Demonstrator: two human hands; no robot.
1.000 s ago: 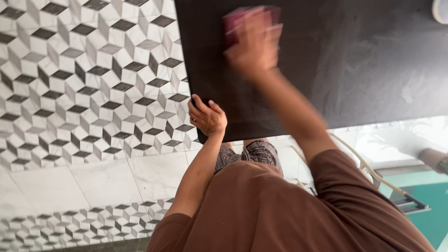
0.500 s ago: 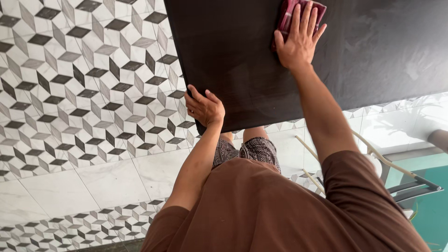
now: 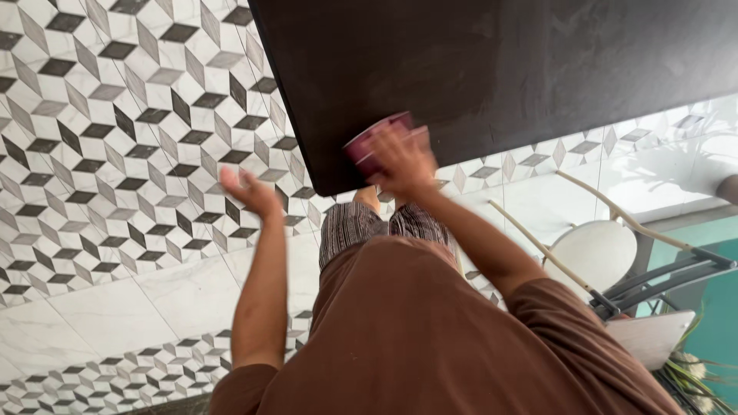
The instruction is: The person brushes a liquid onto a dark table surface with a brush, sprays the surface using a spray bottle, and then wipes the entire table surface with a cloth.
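Note:
A dark brown table top (image 3: pixel 492 69) fills the upper right of the head view. My right hand (image 3: pixel 400 157) presses a dark red cloth (image 3: pixel 367 144) onto the table's near corner; the hand is blurred by motion. My left hand (image 3: pixel 250 190) hangs in the air to the left of the table corner, off the edge, fingers apart and holding nothing. My brown shirt and patterned trousers show below.
The floor (image 3: pixel 115 138) is tiled in a black, grey and white cube pattern, with plain marble-like tiles nearer me. A white round chair seat on a metal frame (image 3: pixel 596 253) stands at the right, beside a green surface and some plant leaves.
My right hand swept the cloth from the far part of the table back to the near corner. My left hand let go of the table edge and moved left into the air.

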